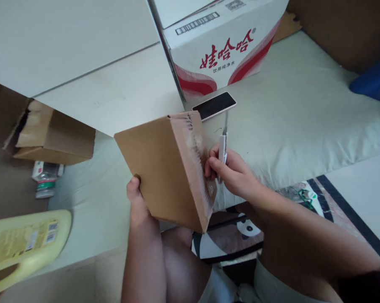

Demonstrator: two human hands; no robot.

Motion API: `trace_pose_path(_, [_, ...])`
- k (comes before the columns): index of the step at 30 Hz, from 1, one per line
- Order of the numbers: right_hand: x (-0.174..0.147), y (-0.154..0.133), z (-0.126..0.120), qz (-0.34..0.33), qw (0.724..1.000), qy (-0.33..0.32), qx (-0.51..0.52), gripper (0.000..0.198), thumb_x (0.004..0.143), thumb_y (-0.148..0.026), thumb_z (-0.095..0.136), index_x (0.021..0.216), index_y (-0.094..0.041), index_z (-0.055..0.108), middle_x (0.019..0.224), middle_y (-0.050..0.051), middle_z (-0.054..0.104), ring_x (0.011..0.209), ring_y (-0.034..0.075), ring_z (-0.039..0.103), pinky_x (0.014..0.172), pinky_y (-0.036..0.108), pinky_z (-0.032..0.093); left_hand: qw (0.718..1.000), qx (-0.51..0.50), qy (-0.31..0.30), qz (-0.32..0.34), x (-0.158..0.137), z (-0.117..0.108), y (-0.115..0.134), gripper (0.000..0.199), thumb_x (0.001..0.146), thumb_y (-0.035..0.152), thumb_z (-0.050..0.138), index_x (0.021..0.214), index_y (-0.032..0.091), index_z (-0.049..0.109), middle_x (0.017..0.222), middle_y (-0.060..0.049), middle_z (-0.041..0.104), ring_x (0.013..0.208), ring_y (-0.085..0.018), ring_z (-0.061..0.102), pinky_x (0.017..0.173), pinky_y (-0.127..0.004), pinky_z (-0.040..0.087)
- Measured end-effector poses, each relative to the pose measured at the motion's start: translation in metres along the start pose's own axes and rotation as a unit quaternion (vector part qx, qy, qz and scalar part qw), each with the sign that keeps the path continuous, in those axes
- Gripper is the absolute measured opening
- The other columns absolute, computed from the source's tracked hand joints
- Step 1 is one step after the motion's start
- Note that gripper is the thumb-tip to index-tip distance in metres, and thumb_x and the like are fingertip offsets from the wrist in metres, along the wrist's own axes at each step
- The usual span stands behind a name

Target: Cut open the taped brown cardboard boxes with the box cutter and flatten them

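Note:
A small brown cardboard box (158, 164) is held tilted above my lap. My left hand (134, 194) grips its lower left edge, the thumb on the near face and the other fingers hidden behind. Clear tape (194, 164) covers the box's right side, with a ragged, wrinkled line along it. In my right hand (229, 168) is a white utility knife (222, 149), its thin blade out and pointing up, away from the box. The curled fingers of that hand are close against the taped side; whether they touch it, I cannot tell.
A phone (215, 105) lies on the pale green cloth (287, 126), before a white-and-red carton (221, 59). A white cabinet (114, 92) stands at upper left. Leftward are another brown box (60, 134), a plastic bottle (46, 181) and a yellow jug (28, 240). Something blue (374, 82) is at right.

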State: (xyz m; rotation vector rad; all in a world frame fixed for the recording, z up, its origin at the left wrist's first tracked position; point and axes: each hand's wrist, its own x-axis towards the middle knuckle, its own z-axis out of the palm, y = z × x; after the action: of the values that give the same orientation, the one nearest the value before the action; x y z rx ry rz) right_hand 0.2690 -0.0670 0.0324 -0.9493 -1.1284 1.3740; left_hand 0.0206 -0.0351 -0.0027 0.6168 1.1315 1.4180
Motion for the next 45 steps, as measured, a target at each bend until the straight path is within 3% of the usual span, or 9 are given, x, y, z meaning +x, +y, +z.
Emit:
trace_pose_path(2, [-0.005,-0.004,0.0,-0.027,0.999,-0.012,-0.046,0.029,0.1,-0.051,0.055,0.092,-0.024,0.05,0.065,-0.005,0.057,0.061,0.013,0.053,0.06,0.027,0.041,0.999,-0.015,-0.03,-0.017,0.002,-0.008,-0.004,0.078,0.057,0.076,0.078,0.109,0.018,0.078,0.096,-0.009,0.08,0.094,-0.033,0.073,0.078,-0.044,0.064])
trace_pose_path(6, [-0.011,-0.008,-0.003,-0.05,0.994,-0.009,-0.094,0.026,0.106,-0.042,0.043,0.117,-0.022,0.056,0.067,-0.005,0.061,0.061,0.013,0.056,0.06,0.028,0.043,0.997,-0.045,-0.051,0.028,0.011,-0.011,-0.008,0.078,0.053,0.074,0.08,0.107,0.018,0.079,0.087,-0.008,0.08,0.086,-0.032,0.073,0.075,-0.044,0.064])
trace_pose_path(11, [-0.011,-0.01,-0.007,-0.068,0.983,-0.011,-0.168,0.059,0.099,-0.024,0.043,0.158,-0.019,0.037,0.067,-0.007,0.064,0.057,0.013,0.056,0.066,0.03,0.052,0.997,-0.051,-0.034,0.046,0.016,-0.005,-0.01,0.073,0.056,0.066,0.078,0.113,0.02,0.079,0.089,-0.005,0.082,0.075,-0.026,0.072,0.07,-0.037,0.064])
trace_pose_path(17, [-0.013,-0.013,-0.008,-0.07,0.976,-0.017,-0.204,0.062,0.098,-0.025,0.042,0.16,-0.022,0.043,0.067,-0.006,0.065,0.058,0.013,0.057,0.068,0.029,0.055,0.995,-0.041,-0.073,0.044,0.015,-0.011,-0.013,0.068,0.065,0.071,0.074,0.11,0.021,0.079,0.078,-0.005,0.079,0.074,-0.026,0.072,0.075,-0.039,0.064])
trace_pose_path(22, [-0.013,-0.019,-0.007,-0.043,0.968,-0.006,-0.248,0.062,0.096,-0.026,0.043,0.157,-0.026,0.05,0.062,-0.006,0.062,0.055,0.014,0.051,0.064,0.029,0.05,0.996,-0.013,-0.056,0.067,0.013,-0.006,-0.01,0.062,0.065,0.069,0.075,0.104,0.021,0.079,0.072,-0.005,0.076,0.072,-0.025,0.07,0.068,-0.036,0.062])
trace_pose_path(31, [-0.009,-0.029,-0.007,-0.022,0.941,-0.029,-0.335,0.064,0.093,-0.024,0.044,0.157,-0.025,0.053,0.055,-0.006,0.048,0.049,0.014,0.034,0.059,0.03,0.037,0.999,-0.001,-0.023,0.04,0.006,0.001,-0.004,0.065,0.064,0.064,0.075,0.113,0.022,0.079,0.091,-0.005,0.082,0.077,-0.027,0.07,0.068,-0.038,0.061])
trace_pose_path(39, [-0.013,-0.032,-0.011,0.009,0.913,-0.017,-0.407,0.063,0.096,-0.03,0.046,0.159,-0.029,0.05,0.05,-0.006,0.034,0.044,0.013,0.026,0.053,0.03,0.026,1.0,0.009,0.009,0.026,-0.007,0.031,0.008,0.054,0.055,0.051,0.082,0.097,0.017,0.082,0.078,-0.006,0.08,0.07,-0.025,0.071,0.059,-0.035,0.061])
trace_pose_path(45, [-0.013,-0.025,-0.007,0.036,0.913,-0.005,-0.407,0.064,0.098,-0.034,0.043,0.161,-0.029,0.047,0.056,-0.002,0.045,0.049,0.016,0.031,0.056,0.031,0.031,0.999,0.025,0.028,0.006,-0.012,0.043,0.011,0.052,0.053,0.047,0.079,0.093,0.015,0.082,0.077,-0.007,0.08,0.068,-0.026,0.072,0.057,-0.035,0.059])
